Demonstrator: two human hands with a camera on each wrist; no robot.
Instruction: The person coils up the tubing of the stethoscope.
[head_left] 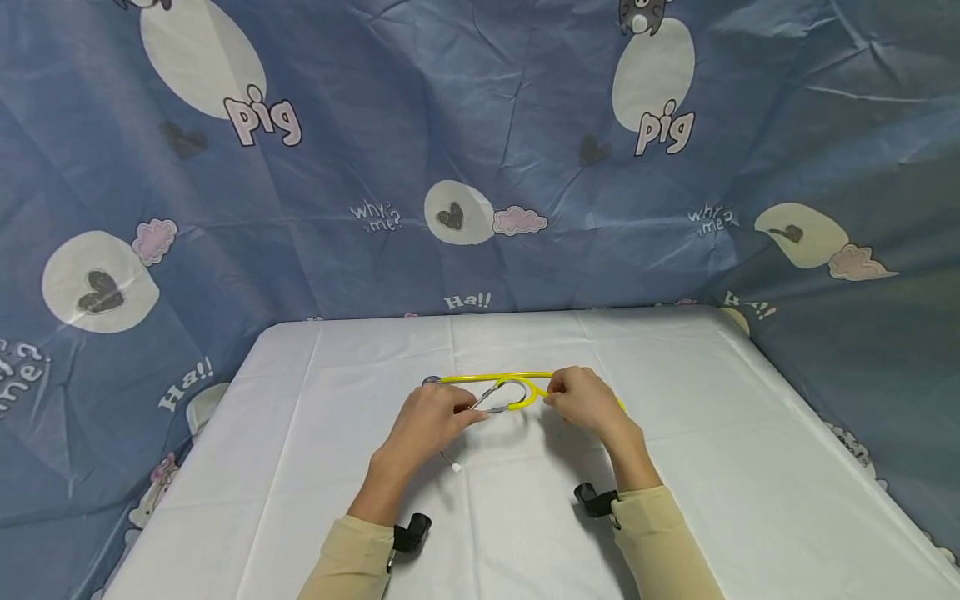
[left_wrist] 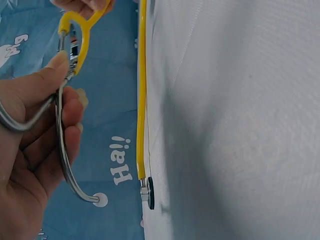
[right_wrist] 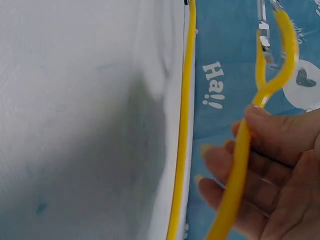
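Note:
A stethoscope with yellow tubing (head_left: 487, 377) and metal ear tubes is held up between both hands. My left hand (head_left: 431, 418) grips the metal ear tubes (left_wrist: 61, 125), with thumb and fingers around them near the yellow fork. One white eartip (left_wrist: 100, 200) hangs below that hand. My right hand (head_left: 588, 400) pinches the yellow tube (right_wrist: 241, 150) just under its Y-shaped fork (right_wrist: 265, 89). Farther back, the rest of the tubing runs along the white tabletop, ending at the round chest piece (left_wrist: 148, 193) beyond the left hand.
A white cloth covers the table (head_left: 525, 533). Behind and beside it hangs a blue curtain (head_left: 465, 125) with cartoon prints. Black wrist cameras (head_left: 412, 533) are strapped over the beige sleeves (head_left: 667, 533).

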